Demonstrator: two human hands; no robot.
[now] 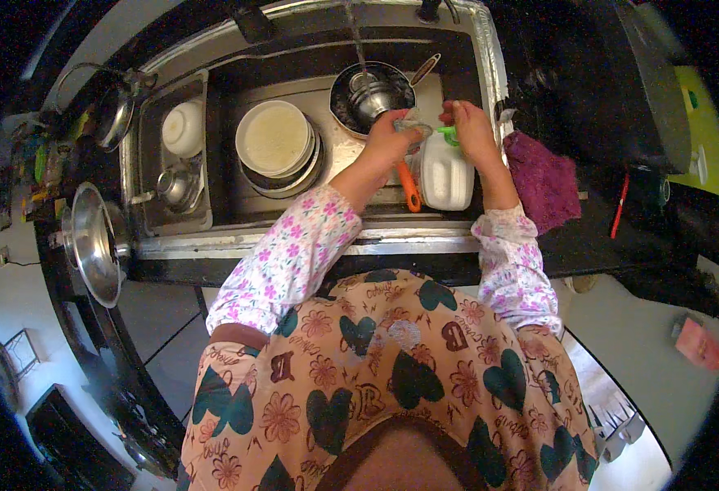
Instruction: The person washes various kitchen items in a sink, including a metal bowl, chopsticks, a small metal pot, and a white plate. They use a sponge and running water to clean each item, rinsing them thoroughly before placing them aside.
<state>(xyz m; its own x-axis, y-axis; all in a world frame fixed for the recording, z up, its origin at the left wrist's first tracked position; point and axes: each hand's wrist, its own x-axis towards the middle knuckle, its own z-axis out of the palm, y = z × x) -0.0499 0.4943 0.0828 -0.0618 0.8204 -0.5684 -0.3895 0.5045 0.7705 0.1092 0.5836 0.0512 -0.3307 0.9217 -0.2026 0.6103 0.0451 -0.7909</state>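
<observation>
My left hand point(386, 147) is closed around a small, pale, see-through thing point(413, 131) whose kind I cannot make out. To its right, my right hand point(472, 135) has its fingers curled above a white plastic jug point(447, 176) with a green top point(448, 136). Whether those fingers hold anything is hidden. An orange handle point(408, 186) leans beside the jug, its other end out of sight under my left hand. Just beyond, a thin stream of water runs into a metal bowl point(373, 98) inside a dark pan point(340, 114) with a long handle.
Stacked plates point(274, 139) stand in the middle of the sink point(237, 56). A side tray holds a white bowl point(183, 129) and metal bowls point(177, 186). A large steel basin point(98, 244) sits left of the sink. A purple cloth point(542, 182) lies on the right.
</observation>
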